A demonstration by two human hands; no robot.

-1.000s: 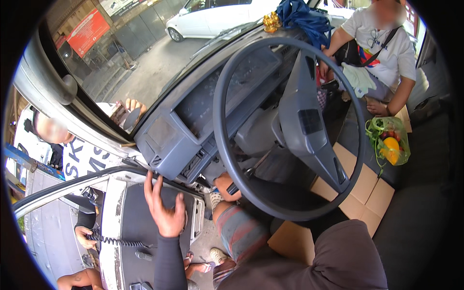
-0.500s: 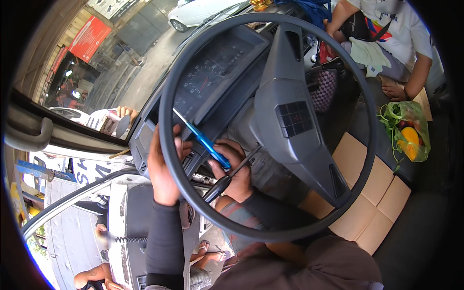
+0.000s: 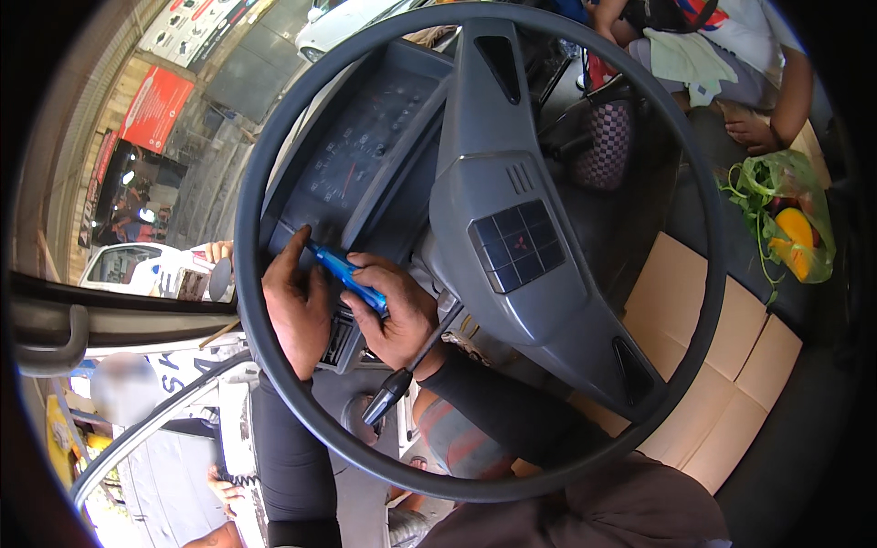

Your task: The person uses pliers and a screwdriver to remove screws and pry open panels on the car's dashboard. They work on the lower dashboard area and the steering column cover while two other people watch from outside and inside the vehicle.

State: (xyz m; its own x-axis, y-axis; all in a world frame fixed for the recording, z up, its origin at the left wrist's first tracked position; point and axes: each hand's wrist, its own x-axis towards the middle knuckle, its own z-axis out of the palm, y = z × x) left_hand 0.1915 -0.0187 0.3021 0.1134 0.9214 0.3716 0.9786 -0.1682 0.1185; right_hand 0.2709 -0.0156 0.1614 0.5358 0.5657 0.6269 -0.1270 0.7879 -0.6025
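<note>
My right hand [image 3: 398, 320] grips a slim blue screwdriver [image 3: 340, 268], angled up-left at the lower-left corner of the instrument cluster [image 3: 361, 137], inside the steering wheel [image 3: 708, 228]. My left hand [image 3: 294, 320] has its index finger on the tool's metal shaft near the tip, thumb close beside the handle; where the tip meets the dashboard is unclear. A stalk lever with a black knob [image 3: 388, 395] slants down-left just below my right hand.
At right sit another person [image 3: 758, 73], a bag of vegetables [image 3: 795, 233] and folded cardboard [image 3: 694, 365] on the seat; a checkered item [image 3: 607, 146] is beyond the wheel. The open door [image 3: 174, 475] is lower left, with people outside [image 3: 228, 489].
My left hand has moved from the door side into the wheel. My right hand has risen from below with the screwdriver to the cluster's corner. The view has shifted onto the dashboard.
</note>
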